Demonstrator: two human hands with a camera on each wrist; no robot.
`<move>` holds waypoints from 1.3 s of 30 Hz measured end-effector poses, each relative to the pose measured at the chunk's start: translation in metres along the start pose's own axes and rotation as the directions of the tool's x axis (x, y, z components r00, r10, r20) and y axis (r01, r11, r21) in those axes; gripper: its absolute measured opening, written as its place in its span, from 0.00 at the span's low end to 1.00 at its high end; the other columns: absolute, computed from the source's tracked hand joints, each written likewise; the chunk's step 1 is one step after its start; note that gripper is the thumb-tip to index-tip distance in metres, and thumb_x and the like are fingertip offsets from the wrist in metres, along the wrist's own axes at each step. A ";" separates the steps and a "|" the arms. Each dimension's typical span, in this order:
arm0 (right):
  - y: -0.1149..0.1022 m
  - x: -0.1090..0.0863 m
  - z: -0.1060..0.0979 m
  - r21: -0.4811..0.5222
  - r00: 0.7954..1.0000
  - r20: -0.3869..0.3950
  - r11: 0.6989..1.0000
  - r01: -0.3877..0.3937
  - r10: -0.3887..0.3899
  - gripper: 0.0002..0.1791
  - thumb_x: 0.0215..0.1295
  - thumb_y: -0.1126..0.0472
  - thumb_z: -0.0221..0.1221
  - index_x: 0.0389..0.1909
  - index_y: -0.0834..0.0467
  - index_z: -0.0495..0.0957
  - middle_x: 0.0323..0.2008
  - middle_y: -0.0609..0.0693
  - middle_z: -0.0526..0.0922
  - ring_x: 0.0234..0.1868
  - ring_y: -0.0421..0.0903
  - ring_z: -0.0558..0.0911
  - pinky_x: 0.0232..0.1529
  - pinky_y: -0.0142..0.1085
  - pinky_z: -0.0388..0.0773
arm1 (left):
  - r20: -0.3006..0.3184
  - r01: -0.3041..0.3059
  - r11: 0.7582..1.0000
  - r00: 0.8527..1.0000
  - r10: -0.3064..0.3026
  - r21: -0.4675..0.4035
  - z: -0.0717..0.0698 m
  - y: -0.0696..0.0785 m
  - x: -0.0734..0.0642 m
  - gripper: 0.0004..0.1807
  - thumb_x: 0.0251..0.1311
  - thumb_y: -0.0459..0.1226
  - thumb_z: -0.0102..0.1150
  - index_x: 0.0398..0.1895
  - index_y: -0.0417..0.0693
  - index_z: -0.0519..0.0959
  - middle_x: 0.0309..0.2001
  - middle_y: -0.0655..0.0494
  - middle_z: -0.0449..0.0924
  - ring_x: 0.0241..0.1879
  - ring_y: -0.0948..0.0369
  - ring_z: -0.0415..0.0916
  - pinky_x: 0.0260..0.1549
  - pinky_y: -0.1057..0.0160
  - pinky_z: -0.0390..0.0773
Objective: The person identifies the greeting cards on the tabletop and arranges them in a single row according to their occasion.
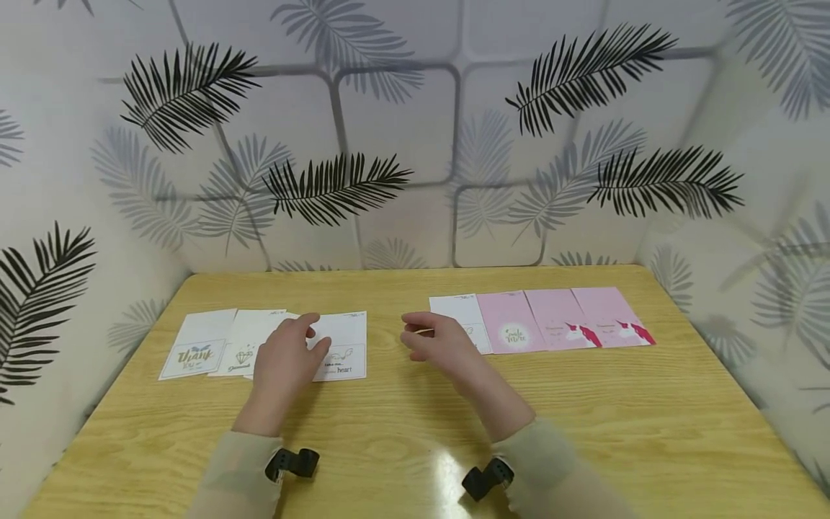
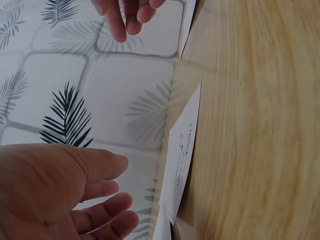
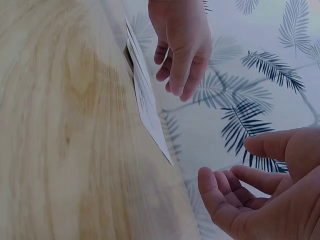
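My left hand [image 1: 288, 357] hovers over the left row of cards, its fingers loosely bent and nothing in them. Beside its thumb lies a white card with "heart" lettering [image 1: 346, 364]. Further left in that row are a white "Thank you" card [image 1: 194, 353] and a white card with a diamond drawing [image 1: 243, 357]; another card is mostly hidden under the hand. My right hand [image 1: 441, 342], also holding nothing, is raised left of the right row, with a gap between thumb and fingers. Nearest to it is a white card [image 1: 457, 310], partly covered by the hand.
Right of that white card lie a pink "smile more" card [image 1: 512, 321] and two pink cards with unicorns, one [image 1: 560, 321] overlapped by the other [image 1: 612, 317]. All rest on a wooden table [image 1: 389, 432]. A leaf-patterned cloth [image 1: 402, 238] stands behind and at both sides.
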State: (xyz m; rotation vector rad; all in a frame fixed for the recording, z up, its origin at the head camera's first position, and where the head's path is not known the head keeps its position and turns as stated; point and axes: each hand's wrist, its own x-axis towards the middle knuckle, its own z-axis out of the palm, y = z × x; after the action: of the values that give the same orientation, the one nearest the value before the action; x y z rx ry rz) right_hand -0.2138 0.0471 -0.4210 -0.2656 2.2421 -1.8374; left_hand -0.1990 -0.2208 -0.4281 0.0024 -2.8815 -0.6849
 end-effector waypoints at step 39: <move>0.008 0.014 0.054 0.257 0.988 0.094 0.956 -0.142 0.122 0.33 0.80 0.65 0.63 0.79 0.71 0.68 0.79 0.68 0.67 0.76 0.63 0.73 0.63 0.50 0.83 | 0.152 0.015 1.000 0.988 -0.018 0.026 0.009 -0.023 0.003 0.28 0.70 0.38 0.73 0.69 0.33 0.81 0.45 0.42 0.81 0.42 0.48 0.76 0.48 0.43 0.80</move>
State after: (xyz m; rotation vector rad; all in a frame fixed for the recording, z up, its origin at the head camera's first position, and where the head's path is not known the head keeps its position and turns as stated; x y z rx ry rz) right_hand -0.2116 -0.0064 -0.4400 -0.1325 1.8882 -1.9874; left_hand -0.2042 -0.2374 -0.4461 -0.0239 -3.0389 -0.6803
